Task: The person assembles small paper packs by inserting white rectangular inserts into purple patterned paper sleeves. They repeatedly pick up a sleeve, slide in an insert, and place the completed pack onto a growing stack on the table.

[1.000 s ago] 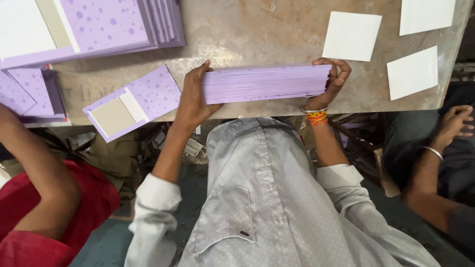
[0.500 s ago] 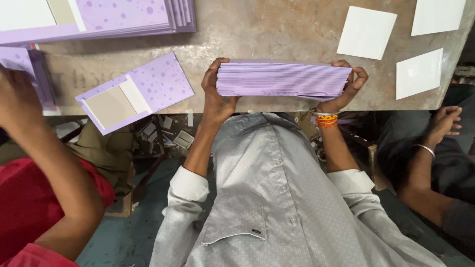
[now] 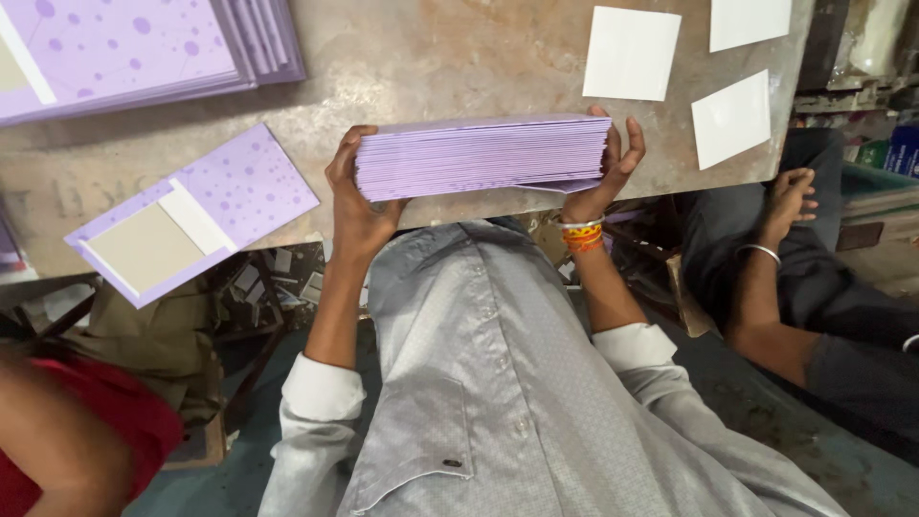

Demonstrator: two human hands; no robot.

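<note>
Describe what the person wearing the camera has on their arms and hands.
Both forearms are bare, with the sleeves of a light grey patterned shirt rolled up to white cuffs near the elbows. The right wrist carries a stack of bangles: a thin silvery one, then yellow, orange and red bands. The left hand and right hand are bare, without gloves, and no rings are visible.

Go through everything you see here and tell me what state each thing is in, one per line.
Stack of lilac card sheets: squared up, gripped at both ends, resting at the table edge.
Left hand: clamped on the stack's left end.
Right hand: clamped on the stack's right end.
Lilac dotted folder: lying flat, grey board panel facing up.
Pile of lilac dotted sheets: fanned, flat.
White square cards: lying flat, apart.
</note>
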